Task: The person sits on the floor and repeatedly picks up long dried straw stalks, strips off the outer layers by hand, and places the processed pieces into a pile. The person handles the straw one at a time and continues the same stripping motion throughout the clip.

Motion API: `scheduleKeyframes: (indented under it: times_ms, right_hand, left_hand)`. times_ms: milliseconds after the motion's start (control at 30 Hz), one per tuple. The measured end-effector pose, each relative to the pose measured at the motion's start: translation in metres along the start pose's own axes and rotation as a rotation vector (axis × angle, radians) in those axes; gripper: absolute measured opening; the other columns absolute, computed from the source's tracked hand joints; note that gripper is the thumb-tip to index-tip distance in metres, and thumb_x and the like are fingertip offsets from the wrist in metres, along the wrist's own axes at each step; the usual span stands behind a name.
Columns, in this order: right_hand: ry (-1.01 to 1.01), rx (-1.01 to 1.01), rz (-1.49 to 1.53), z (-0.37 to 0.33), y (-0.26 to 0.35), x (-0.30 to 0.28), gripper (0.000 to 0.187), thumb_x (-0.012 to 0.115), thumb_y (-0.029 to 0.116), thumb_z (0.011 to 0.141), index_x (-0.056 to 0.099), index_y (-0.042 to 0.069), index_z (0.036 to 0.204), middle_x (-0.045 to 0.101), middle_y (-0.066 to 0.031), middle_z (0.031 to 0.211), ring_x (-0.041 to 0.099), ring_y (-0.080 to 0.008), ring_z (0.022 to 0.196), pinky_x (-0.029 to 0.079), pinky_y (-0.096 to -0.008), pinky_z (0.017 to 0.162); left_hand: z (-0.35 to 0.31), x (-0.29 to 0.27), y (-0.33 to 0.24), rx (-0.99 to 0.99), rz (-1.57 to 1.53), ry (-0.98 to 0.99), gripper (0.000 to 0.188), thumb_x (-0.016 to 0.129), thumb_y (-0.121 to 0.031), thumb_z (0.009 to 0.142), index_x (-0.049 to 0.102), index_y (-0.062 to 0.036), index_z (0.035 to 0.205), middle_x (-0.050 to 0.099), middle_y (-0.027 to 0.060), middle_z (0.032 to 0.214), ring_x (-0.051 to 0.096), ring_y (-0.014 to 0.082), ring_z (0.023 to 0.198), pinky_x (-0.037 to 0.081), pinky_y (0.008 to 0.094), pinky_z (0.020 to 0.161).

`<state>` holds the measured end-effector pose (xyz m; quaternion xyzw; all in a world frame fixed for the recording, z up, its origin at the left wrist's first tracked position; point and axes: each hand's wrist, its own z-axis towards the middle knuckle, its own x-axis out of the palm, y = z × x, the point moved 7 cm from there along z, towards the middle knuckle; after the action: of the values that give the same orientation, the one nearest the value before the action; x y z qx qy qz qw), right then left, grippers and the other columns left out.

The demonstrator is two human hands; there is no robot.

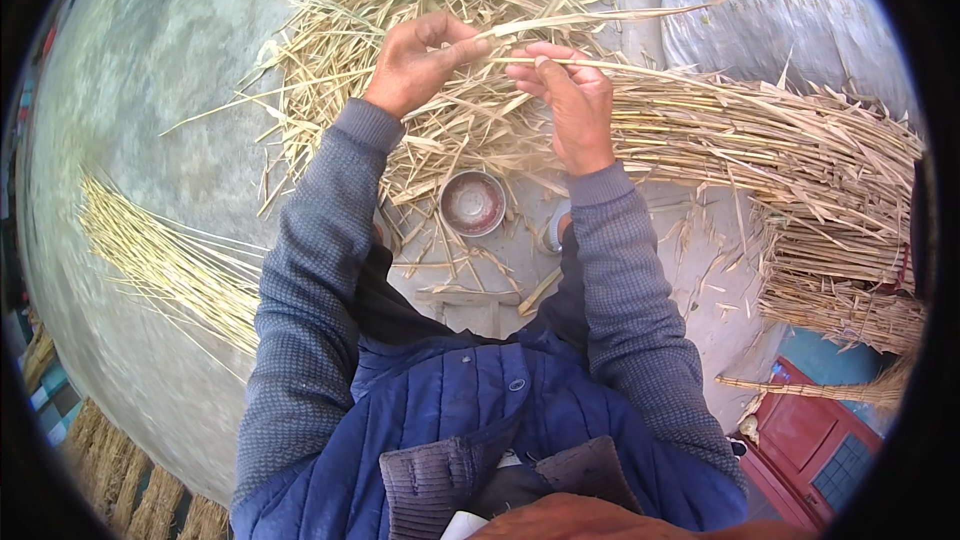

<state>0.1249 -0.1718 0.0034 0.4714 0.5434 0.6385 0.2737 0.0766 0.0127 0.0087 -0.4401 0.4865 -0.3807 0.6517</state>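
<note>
My left hand (425, 60) is closed, thumb against fingers, pinching the base of a long dry leaf (610, 16) that runs out to the right and curls over at its end. Just below the leaf, my right hand (570, 95) grips a thin straw-coloured reed stalk (640, 69) between thumb and fingers. The stalk stretches away to the right over other stalks, and its near end reaches close to my left fingers. Beneath both hands spreads a heap of dry leaves and husks (450, 135).
A large bundle of reed stalks (760, 130) lies at the right, below a shiny plastic sack (790, 30). Pale stripped stalks (170, 260) lie on the concrete floor (130, 130) at the left. A round metal bowl (472, 203) stands between my feet. A red door (805, 440) shows at lower right.
</note>
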Motion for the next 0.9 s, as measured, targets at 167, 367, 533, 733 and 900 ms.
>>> scheduleKeyframes:
  times_ms: [167,367,533,733,900]
  right_hand:
    - [-0.068,0.043,0.033,0.002,-0.003,-0.012,0.018,0.059,0.007,0.099,0.062,-0.006,0.111,0.072,-0.018,0.101,0.074,-0.0207,0.088,0.06,-0.0254,0.074]
    - [-0.043,0.01,-0.014,0.007,0.007,-0.016,0.018,0.059,0.008,0.099,0.06,-0.005,0.112,0.071,-0.0182,0.104,0.074,-0.0256,0.093,0.061,-0.0303,0.079]
    - [-0.01,-0.018,-0.015,0.006,0.006,-0.014,0.021,0.057,0.008,0.099,0.06,-0.006,0.115,0.071,-0.0182,0.106,0.073,-0.0238,0.093,0.06,-0.0294,0.079]
    - [-0.038,0.019,-0.076,0.007,0.004,-0.027,0.025,0.06,0.013,0.1,0.062,-0.005,0.117,0.071,-0.0162,0.107,0.073,-0.0213,0.092,0.059,-0.028,0.079]
    - [0.037,0.035,-0.085,0.007,-0.005,-0.011,0.029,0.063,0.018,0.1,0.063,-0.005,0.118,0.072,-0.0153,0.107,0.073,-0.0208,0.093,0.06,-0.0277,0.079]
  left_hand:
    - [-0.003,-0.006,0.016,0.029,0.187,0.133,0.029,0.079,-0.026,0.087,0.072,-0.0022,0.102,0.071,0.0013,0.087,0.063,0.0093,0.082,0.052,0.0277,0.073]
    - [-0.002,-0.027,0.046,-0.133,-0.04,0.168,0.018,0.076,-0.012,0.09,0.071,0.0016,0.101,0.074,0.0042,0.088,0.067,0.0087,0.078,0.053,0.0226,0.07]
    - [0.001,-0.05,0.056,-0.199,-0.297,-0.004,0.016,0.075,-0.016,0.091,0.069,-0.0015,0.097,0.075,0.0071,0.088,0.069,0.0107,0.084,0.053,0.0247,0.081]
    - [-0.002,-0.115,0.077,-0.196,0.151,-0.352,0.02,0.076,-0.024,0.09,0.069,-0.0065,0.098,0.075,0.0051,0.085,0.068,0.0136,0.079,0.05,0.0282,0.082]
    - [-0.001,-0.079,0.021,0.264,0.938,-0.39,0.036,0.072,-0.042,0.089,0.072,-0.0087,0.105,0.074,0.0082,0.096,0.065,0.0252,0.087,0.041,0.0388,0.085]
